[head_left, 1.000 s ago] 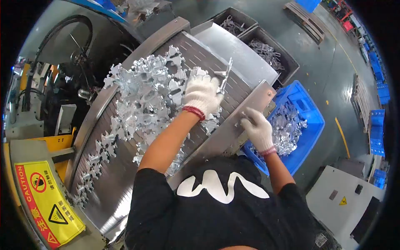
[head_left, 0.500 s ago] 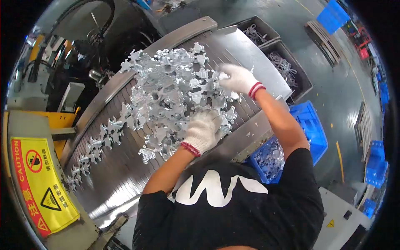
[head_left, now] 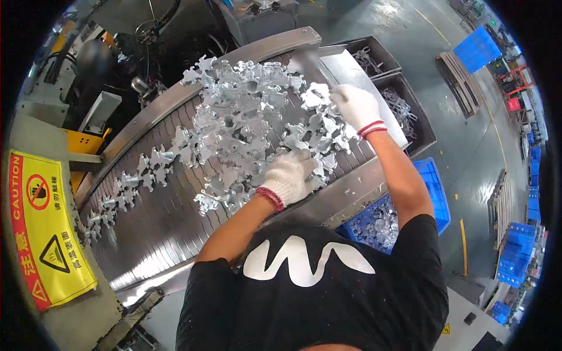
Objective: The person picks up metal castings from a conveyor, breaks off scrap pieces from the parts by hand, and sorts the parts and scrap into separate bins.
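A large pile of shiny silver metal castings (head_left: 234, 126) lies on the slatted conveyor. My right hand (head_left: 357, 108), in a white knit glove with a red-striped cuff, is closed at the pile's right side on a metal casting (head_left: 316, 96). My left hand (head_left: 288, 178), gloved too, is at the near edge with its fingers curled down over castings; the fingertips are partly hidden. Between both hands a cluster of castings (head_left: 322, 134) stands slightly apart from the main pile. A connected string of castings (head_left: 137, 175) trails off to the lower left.
A metal rail (head_left: 140, 120) borders the conveyor (head_left: 158, 228). Beyond a sheet-metal chute (head_left: 351, 73) stand dark bins (head_left: 418, 96) of metal pieces. The blue crate (head_left: 439, 193) beside my right arm holds small silver pieces. A yellow caution sign (head_left: 50, 234) is on the left machine.
My right hand has drawn slightly to the right and castings beside it have shifted, opening a gap in the pile. My left hand stays at the near edge. The view has moved slightly.
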A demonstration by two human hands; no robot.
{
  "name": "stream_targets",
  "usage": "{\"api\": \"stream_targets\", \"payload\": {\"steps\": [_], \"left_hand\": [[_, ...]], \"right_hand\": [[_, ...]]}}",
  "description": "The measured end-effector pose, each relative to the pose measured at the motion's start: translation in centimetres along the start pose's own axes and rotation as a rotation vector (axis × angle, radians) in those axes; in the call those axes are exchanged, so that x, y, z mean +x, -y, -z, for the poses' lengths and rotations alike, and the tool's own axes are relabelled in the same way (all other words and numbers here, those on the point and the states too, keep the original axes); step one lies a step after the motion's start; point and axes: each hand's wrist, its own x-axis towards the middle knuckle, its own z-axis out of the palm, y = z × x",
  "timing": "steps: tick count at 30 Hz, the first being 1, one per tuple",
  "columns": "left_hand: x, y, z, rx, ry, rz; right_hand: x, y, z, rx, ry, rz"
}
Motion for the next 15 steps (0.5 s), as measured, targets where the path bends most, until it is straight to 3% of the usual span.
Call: {"api": "stream_targets", "payload": {"steps": [2, 3, 5, 6, 8, 9, 10, 12, 13, 15], "left_hand": [[0.3, -0.9, 1.8, -0.062, 0.085, 0.036], [0.3, -1.8, 3.6, -0.220, 0.152, 0.195], [-0.5, -2.0, 2.4, -0.300, -0.233, 0.140], [-0.7, -3.7, 4.8, -0.482, -0.223, 0.259], [0.7, -3.0, 1.5, -1.153, -0.375, 0.157], [0.9, -0.7, 2.4, -0.473, -0.256, -0.263], [1.3, -0.4, 0.5, -0.528, -0.524, -0.389], [1.4, -0.6, 0.4, -1.577, -0.187, 0.242], [0.5, 0.0, 0.9, -1.431, -0.193, 0.154], [0.9, -1.2, 2.3, -1.574, -0.225, 0.097]], "right_hand": [[-0.8, -0.4, 1.9, 0.094, -0.143, -0.053], [-1.6, -0.4, 2.7, 0.153, -0.227, -0.058], [-4.3, 2.1, 5.0, 0.222, -0.301, -0.045], [-6.0, 4.1, 6.0, 0.277, -0.330, -0.038], [-9.3, 7.7, 6.1, 0.467, -0.297, -0.058], [-10.9, 8.8, 5.5, 0.646, -0.156, -0.082], [-12.2, 10.1, 6.0, 0.505, -0.131, 0.063], [-14.0, 11.4, 7.2, 1.000, 0.080, -0.110], [-15.3, 10.6, 6.9, 1.177, -0.037, -0.147], [-16.2, 8.1, 6.2, 0.712, -0.462, -0.076]]}}
